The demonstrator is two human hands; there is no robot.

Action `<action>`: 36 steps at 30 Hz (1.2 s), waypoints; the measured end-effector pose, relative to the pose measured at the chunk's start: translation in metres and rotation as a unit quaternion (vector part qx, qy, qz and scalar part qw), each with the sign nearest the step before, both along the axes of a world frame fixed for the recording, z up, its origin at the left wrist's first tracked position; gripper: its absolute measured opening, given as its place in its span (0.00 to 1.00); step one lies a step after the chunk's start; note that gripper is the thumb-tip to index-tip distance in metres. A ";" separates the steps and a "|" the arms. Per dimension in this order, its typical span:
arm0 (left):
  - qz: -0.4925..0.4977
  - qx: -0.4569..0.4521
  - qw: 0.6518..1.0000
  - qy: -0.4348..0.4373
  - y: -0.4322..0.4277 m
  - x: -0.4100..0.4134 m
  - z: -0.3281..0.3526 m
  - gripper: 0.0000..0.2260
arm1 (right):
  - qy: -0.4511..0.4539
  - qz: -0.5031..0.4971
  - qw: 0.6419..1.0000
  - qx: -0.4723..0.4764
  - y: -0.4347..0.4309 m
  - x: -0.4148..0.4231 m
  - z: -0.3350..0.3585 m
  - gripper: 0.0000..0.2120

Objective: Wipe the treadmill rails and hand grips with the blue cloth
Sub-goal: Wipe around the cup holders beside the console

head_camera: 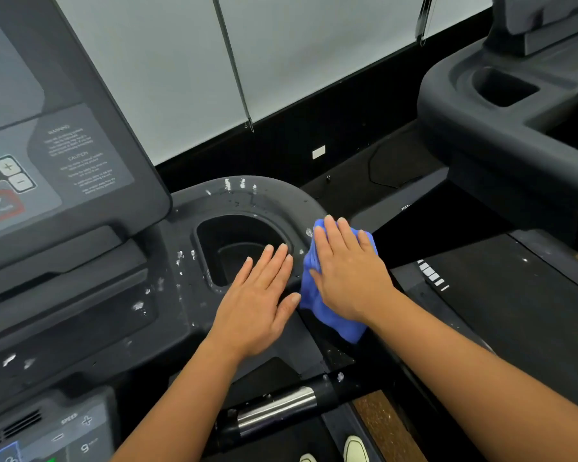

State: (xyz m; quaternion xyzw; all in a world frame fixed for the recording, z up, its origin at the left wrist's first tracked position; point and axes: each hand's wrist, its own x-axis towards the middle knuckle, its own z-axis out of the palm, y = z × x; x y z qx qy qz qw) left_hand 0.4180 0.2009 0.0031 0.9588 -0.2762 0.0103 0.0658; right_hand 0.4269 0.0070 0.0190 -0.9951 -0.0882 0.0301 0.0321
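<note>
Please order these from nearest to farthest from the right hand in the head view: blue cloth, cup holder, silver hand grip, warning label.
1. blue cloth, pressed under the right hand.
2. cup holder, just to its left.
3. silver hand grip, lower, toward the person.
4. warning label, far left on the console.

Blue cloth [317, 305] looks soft and fuzzy. Rail [281, 195] round the cup holder [211, 255] is matt black plastic with white flecks; hand grip [277, 408] below the cup holder has a shiny metal plate.
</note>
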 end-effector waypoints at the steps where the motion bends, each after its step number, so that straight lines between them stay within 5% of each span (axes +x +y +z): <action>1: 0.004 -0.006 1.000 0.002 0.000 0.000 0.000 0.28 | -0.013 0.011 1.000 0.012 -0.004 -0.006 -0.001 0.32; 8: 0.022 -0.035 0.999 0.026 0.001 0.000 0.002 0.31 | 0.027 -0.080 0.994 0.063 0.005 0.032 0.005 0.33; 15: 0.024 -0.065 0.997 0.042 -0.001 0.001 0.003 0.32 | 0.006 0.076 0.997 -0.032 -0.005 0.020 0.008 0.29; 21: 0.024 -0.079 0.995 0.055 -0.002 0.000 0.005 0.33 | 0.002 -0.046 0.999 -0.021 0.019 0.026 0.006 0.30; 27: 0.020 -0.111 0.991 0.071 -0.001 0.002 0.005 0.36 | -0.029 0.143 0.987 -0.067 -0.001 -0.001 0.009 0.26; 36: 0.003 -0.073 0.995 0.068 0.000 0.002 0.007 0.35 | -0.011 0.027 0.996 -0.080 0.029 0.027 0.011 0.31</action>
